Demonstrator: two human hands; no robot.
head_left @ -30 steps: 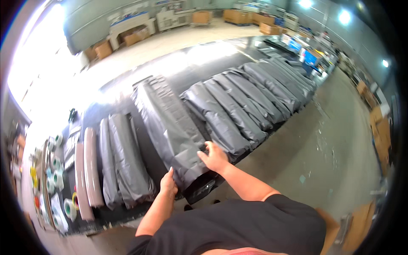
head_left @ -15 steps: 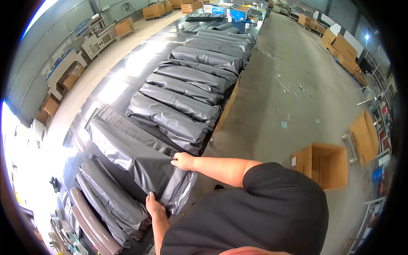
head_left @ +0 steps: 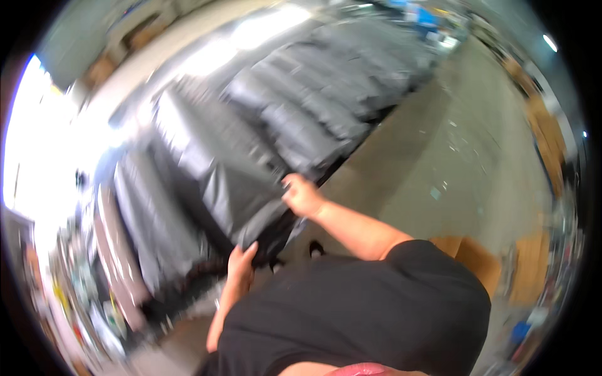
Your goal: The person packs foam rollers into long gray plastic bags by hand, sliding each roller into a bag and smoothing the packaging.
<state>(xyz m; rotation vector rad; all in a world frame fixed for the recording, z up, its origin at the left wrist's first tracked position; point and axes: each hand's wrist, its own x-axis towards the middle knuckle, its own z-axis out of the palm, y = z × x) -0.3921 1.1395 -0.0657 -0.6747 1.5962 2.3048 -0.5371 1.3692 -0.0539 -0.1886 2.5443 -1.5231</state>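
Observation:
A long grey plastic bag (head_left: 216, 172), wide and wrinkled, lies across the table at its near edge. My right hand (head_left: 302, 195) is closed on the right corner of its near end, thumb and fingers pinching the plastic. At the opposite corner of that end, my left hand (head_left: 241, 264) grips the bag with its thumb up, the fingers partly hidden. Between the hands the plastic is drawn into folds. Just left of it lies a filled grey bag (head_left: 160, 216), and beside that are shiny beige rolls (head_left: 116, 250). Motion blurs the picture.
Several filled grey bags (head_left: 291, 122) lie in a row along the long shiny table (head_left: 207, 59). An open cardboard box (head_left: 476, 260) stands on the floor at my right. Bits of litter (head_left: 435, 193) are scattered on the floor (head_left: 401, 169).
My view has turned, so the table slants more to the right. Both hands still hold the bag's near end, and appear higher in the picture.

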